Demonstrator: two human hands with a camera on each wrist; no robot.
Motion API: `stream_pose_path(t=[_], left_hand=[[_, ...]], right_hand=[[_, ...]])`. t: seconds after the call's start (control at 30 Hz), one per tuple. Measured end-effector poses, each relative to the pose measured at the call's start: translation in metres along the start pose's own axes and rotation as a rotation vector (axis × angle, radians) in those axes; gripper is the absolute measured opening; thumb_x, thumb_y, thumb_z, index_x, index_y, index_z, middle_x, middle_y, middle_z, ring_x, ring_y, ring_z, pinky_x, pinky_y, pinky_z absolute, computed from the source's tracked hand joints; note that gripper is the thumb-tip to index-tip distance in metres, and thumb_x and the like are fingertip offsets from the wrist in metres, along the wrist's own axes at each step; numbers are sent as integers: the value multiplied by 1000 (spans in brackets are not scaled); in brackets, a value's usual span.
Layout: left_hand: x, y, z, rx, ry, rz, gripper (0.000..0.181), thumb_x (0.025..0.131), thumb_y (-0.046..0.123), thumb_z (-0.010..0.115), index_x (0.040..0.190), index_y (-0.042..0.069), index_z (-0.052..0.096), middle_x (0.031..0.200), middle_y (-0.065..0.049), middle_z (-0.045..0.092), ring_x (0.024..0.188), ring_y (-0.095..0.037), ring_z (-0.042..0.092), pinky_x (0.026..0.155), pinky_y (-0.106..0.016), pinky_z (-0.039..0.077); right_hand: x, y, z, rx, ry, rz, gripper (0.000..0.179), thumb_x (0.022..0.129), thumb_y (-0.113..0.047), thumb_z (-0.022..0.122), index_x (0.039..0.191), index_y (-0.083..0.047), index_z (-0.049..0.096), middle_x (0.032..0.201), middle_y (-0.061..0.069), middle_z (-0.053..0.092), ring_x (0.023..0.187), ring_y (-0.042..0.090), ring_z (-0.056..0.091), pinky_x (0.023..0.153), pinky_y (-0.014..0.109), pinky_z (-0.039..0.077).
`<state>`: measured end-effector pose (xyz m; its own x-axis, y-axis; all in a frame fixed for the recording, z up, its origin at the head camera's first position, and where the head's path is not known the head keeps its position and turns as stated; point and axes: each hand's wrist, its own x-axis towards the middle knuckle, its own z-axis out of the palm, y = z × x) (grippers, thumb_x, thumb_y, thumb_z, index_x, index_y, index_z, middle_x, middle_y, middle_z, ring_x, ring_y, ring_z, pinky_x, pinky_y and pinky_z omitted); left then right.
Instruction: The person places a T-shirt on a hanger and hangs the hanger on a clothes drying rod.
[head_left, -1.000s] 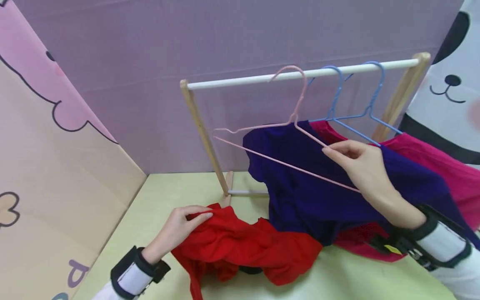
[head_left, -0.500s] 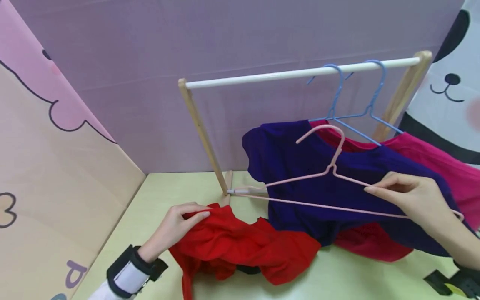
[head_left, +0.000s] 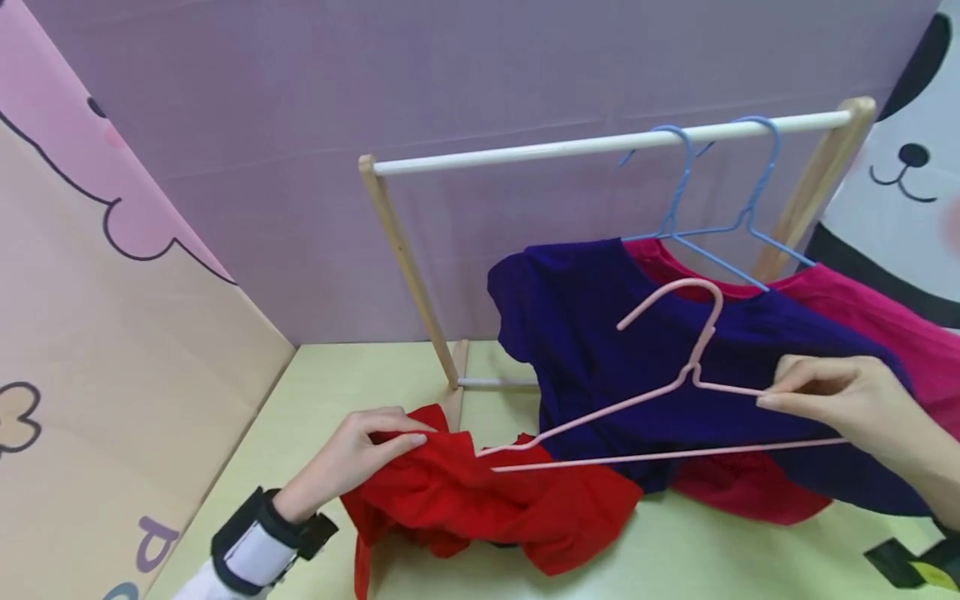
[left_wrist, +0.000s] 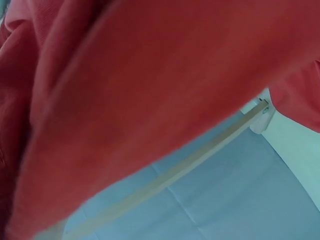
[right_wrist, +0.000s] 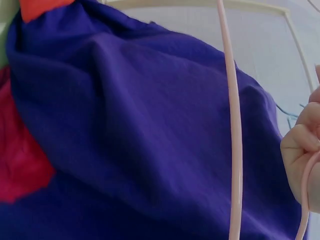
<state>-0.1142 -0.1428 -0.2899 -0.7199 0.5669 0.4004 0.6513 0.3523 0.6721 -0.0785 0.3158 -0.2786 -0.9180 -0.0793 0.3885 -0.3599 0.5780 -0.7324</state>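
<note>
In the head view my left hand pinches the upper left edge of a crumpled red garment, which lies on the table. Red cloth fills most of the left wrist view, and that hand is out of sight there. A pink hanger is pinched between the thumb and fingers of my right hand, at its right shoulder. Its left tip goes out of sight at the red cloth. The right wrist view has the hanger's bar in front of dark blue cloth, with part of my right hand at the edge.
Behind stands a wooden rack with a white rail. Two blue hangers hook over it, carrying a dark blue shirt and a magenta shirt. A patterned panel borders the left side.
The right hand has brought the pink hanger down from rail height, first rightward, and its left end has dipped to the red garment. The left hand keeps its hold on the cloth.
</note>
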Motion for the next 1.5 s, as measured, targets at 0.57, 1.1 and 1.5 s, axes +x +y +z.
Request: stream_pose_path(t=[0.57,1.1,1.5], left_hand=[[5,-17,19,-70,-81,-2,15,81,20,62,95,17,65,85,1,66,76,-10,57,69,-37,52],[8,-11,30,118,-175,-29,17,81,16,62,98,17,65,88,4,62,80,-9,53,71,-33,50],[1,6,37,348,-69,-42,10,77,10,65,84,14,59,76,8,54,67,-5,48,59,-25,49]], right_hand=[[0,3,60,408,-123,-24,17,72,13,59,72,-3,65,61,-7,51,55,10,43,45,36,27],[-9,-11,128,457,-175,-75,11,67,5,68,71,-5,67,60,-6,54,51,7,43,39,30,34],[-12,-16,142,383,-42,78,8,66,-4,72,65,-5,65,55,-9,49,48,8,42,40,25,37]])
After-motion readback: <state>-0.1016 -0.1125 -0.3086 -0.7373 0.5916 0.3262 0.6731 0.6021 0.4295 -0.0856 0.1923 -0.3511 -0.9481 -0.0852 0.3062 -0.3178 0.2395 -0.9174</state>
